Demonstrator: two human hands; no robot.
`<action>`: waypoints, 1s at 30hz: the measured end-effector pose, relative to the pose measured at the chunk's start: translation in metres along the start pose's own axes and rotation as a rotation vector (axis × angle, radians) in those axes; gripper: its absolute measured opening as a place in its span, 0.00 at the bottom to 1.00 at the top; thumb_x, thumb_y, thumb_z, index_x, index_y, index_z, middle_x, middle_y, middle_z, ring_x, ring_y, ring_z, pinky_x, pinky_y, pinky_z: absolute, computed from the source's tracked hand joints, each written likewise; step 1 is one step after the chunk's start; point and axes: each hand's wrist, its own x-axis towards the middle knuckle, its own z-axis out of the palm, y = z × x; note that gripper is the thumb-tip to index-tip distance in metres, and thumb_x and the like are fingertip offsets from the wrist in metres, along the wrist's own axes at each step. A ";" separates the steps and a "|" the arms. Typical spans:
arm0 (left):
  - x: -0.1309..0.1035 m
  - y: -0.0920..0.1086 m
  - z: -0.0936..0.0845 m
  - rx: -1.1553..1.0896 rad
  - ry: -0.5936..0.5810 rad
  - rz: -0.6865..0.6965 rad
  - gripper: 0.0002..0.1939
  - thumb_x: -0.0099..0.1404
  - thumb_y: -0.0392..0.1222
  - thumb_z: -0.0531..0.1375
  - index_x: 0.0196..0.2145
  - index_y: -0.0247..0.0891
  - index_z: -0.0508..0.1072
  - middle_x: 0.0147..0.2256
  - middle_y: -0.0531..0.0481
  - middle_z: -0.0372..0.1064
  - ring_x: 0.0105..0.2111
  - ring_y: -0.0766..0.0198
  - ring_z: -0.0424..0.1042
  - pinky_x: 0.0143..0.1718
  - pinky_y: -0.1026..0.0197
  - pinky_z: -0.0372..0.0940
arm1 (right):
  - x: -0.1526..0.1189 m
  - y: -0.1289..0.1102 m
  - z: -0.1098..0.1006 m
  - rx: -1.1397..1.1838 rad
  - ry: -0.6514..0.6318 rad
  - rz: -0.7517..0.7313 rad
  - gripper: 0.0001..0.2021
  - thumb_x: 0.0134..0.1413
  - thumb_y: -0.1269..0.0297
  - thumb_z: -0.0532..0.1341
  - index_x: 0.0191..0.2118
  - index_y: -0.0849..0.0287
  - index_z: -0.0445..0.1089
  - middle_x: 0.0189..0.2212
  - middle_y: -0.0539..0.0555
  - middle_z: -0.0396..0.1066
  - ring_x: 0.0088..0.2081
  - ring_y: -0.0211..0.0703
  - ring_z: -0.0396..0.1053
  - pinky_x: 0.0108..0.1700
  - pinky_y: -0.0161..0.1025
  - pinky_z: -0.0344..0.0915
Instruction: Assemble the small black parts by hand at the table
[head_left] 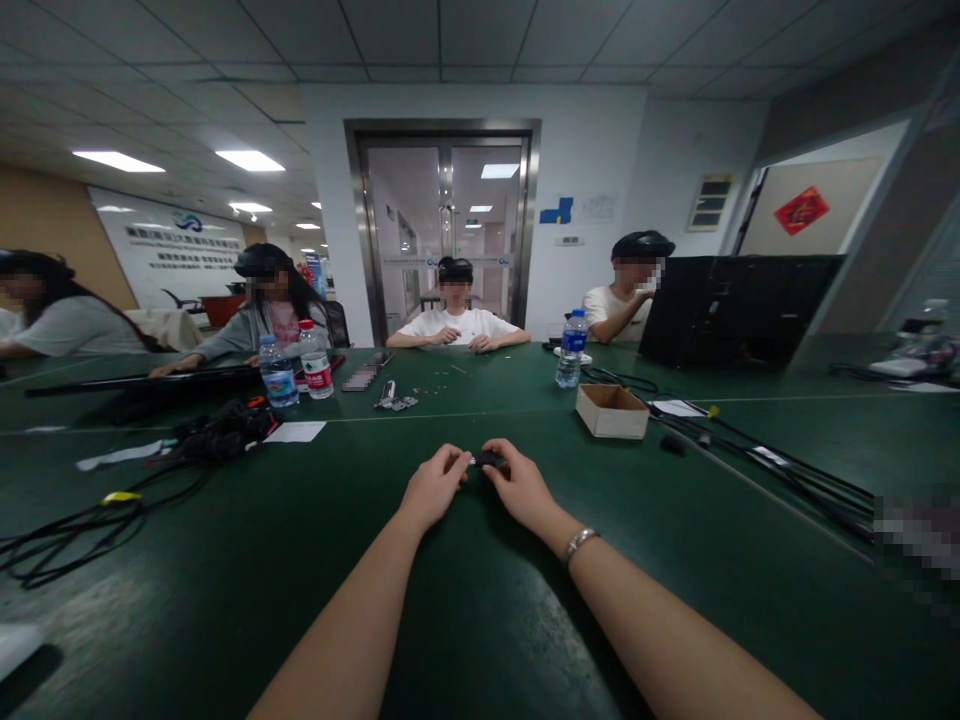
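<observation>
The right hand point(520, 484) grips a small black piece point(487, 459) between thumb and fingers, to the left of the open box point(611, 425) and nearer the wearer. Facing it, the left hand point(435, 488) pinches a silvery bit point(472, 462) at the piece's end; whether the two are joined or separate is too small to tell. The work looks to be partway through: the parts are brought together at the fingertips, but neither hand has let go, and nothing shows the handling as finished. How much is left cannot be told from this view. A water bottle point(572, 352) stands behind the box, slightly to its left. Black cables point(780, 475) run to the right of the box, and a dark lump point(673, 443) lies just beside it.
</observation>
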 end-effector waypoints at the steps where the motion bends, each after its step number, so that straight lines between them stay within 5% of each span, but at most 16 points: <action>1: 0.000 0.000 0.000 -0.002 -0.007 0.018 0.22 0.62 0.61 0.49 0.42 0.44 0.70 0.34 0.52 0.72 0.31 0.63 0.69 0.32 0.63 0.60 | 0.000 0.001 0.000 -0.001 0.007 -0.001 0.13 0.53 0.67 0.57 0.46 0.53 0.64 0.40 0.51 0.70 0.33 0.38 0.68 0.39 0.39 0.66; 10: 0.001 0.002 -0.001 0.075 -0.007 -0.032 0.31 0.63 0.65 0.42 0.27 0.38 0.71 0.27 0.50 0.70 0.30 0.61 0.68 0.34 0.61 0.59 | -0.001 0.001 0.001 -0.019 0.003 -0.029 0.13 0.52 0.67 0.57 0.46 0.53 0.64 0.39 0.51 0.71 0.33 0.39 0.68 0.39 0.40 0.65; 14: 0.000 0.002 -0.002 0.014 -0.015 -0.028 0.28 0.63 0.64 0.44 0.35 0.39 0.72 0.31 0.50 0.72 0.31 0.62 0.69 0.33 0.62 0.60 | -0.001 0.000 0.000 -0.024 0.013 -0.018 0.13 0.52 0.67 0.57 0.45 0.53 0.64 0.40 0.51 0.71 0.33 0.39 0.68 0.38 0.39 0.65; 18: 0.000 -0.001 -0.001 -0.025 -0.012 0.041 0.22 0.59 0.58 0.56 0.45 0.44 0.69 0.34 0.52 0.72 0.32 0.63 0.69 0.33 0.63 0.61 | 0.000 -0.002 -0.001 -0.018 0.023 0.002 0.13 0.52 0.66 0.57 0.45 0.53 0.65 0.39 0.51 0.71 0.33 0.39 0.68 0.40 0.40 0.65; 22: 0.001 -0.003 0.000 -0.033 0.000 0.058 0.18 0.60 0.56 0.55 0.42 0.44 0.71 0.33 0.53 0.70 0.31 0.64 0.68 0.33 0.63 0.61 | 0.000 -0.003 -0.001 -0.034 0.015 0.011 0.13 0.52 0.67 0.57 0.45 0.53 0.65 0.40 0.52 0.71 0.34 0.40 0.68 0.40 0.40 0.64; 30: -0.002 0.004 -0.003 0.003 -0.020 0.017 0.28 0.62 0.65 0.46 0.31 0.39 0.71 0.30 0.51 0.70 0.30 0.63 0.68 0.32 0.63 0.59 | 0.000 0.000 0.000 -0.040 0.001 -0.011 0.13 0.53 0.66 0.57 0.46 0.53 0.64 0.39 0.51 0.71 0.33 0.39 0.67 0.38 0.39 0.64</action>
